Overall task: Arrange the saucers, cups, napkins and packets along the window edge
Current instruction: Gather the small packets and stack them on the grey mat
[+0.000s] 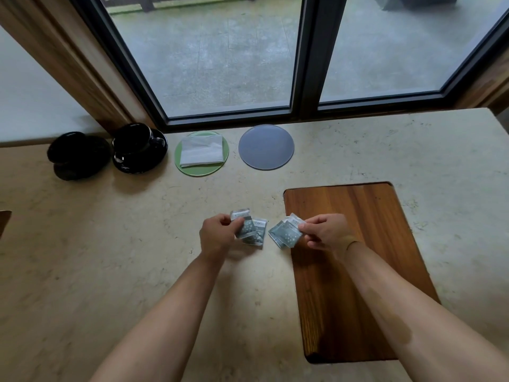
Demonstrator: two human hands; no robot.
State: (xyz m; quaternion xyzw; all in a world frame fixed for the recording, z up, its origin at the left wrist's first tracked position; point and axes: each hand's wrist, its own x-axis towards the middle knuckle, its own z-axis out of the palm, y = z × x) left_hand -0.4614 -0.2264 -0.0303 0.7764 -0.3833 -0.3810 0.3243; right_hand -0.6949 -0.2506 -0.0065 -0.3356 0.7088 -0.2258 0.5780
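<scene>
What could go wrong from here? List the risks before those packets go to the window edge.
Each hand pinches two loosely fanned packets: the left hand its packets, the right hand its own pair; one could slip from either grip. The grey saucer is smooth and bare; packets dropped there might slide off.

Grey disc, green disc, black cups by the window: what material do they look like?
Grey disc: matte, flat, rimless, perhaps silicone or frosted plastic. Green disc: slightly translucent edge, likely plastic or glass. Black cups: glossy with sharp highlights, probably glazed ceramic.
</scene>
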